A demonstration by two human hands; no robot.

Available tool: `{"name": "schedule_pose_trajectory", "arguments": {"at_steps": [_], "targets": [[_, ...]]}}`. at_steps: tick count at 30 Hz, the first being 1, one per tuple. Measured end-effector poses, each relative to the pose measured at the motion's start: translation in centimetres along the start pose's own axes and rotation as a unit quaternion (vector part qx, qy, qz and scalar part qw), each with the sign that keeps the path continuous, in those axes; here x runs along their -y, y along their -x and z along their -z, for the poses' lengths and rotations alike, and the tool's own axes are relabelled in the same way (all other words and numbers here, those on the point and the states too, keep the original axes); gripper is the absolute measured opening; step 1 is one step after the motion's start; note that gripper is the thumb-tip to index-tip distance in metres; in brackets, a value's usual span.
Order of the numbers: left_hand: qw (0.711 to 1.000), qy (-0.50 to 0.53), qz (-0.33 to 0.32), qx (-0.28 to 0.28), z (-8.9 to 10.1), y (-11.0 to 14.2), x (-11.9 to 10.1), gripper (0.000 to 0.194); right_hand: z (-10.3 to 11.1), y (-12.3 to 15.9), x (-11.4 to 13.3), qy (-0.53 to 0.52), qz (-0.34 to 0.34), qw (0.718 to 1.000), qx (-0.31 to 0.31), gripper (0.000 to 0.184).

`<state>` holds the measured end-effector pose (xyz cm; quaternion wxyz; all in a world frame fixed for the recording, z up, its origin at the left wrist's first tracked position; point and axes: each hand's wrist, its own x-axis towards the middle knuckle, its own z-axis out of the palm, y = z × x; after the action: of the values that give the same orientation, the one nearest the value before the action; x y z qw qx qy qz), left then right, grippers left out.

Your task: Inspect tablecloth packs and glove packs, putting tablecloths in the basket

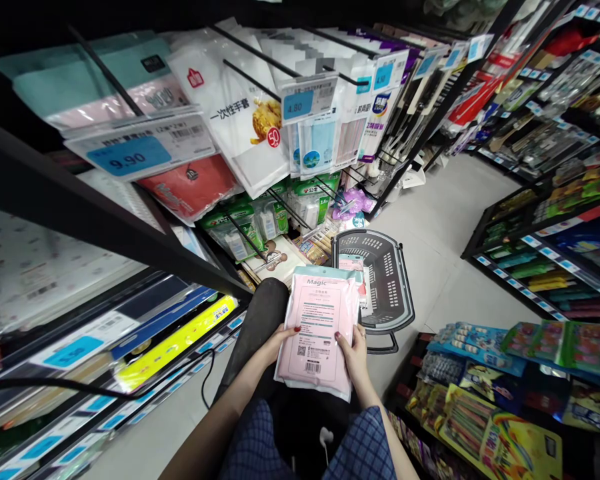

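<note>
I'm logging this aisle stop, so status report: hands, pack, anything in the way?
Left hand and right hand holding pack by its sides. Printed text facing camera. Basket just beyond, partly hidden by pack; nothing seen blocking hands.

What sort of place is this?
Likely a general store or supermarket aisle: printed price tags at the racks, bagged goods hanging in rows, and a shopping basket beside them.
</note>
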<state>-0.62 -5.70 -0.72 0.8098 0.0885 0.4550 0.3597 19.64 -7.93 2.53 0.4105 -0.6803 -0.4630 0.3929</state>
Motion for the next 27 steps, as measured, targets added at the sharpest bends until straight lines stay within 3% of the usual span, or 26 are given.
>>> {"name": "schedule_pose_trajectory", "arguments": {"at_steps": [6,27], "targets": [[1.000,-0.004,0.004,-0.025,0.13,-0.07,0.17,0.040,0.09,0.09,0.11,0.003,-0.006,1.000,0.009,0.025],[1.000,-0.010,-0.004,-0.002,0.55,-0.09,0.40,0.038,0.04,0.09,-0.04,-0.002,-0.005,1.000,0.005,0.025]]}}
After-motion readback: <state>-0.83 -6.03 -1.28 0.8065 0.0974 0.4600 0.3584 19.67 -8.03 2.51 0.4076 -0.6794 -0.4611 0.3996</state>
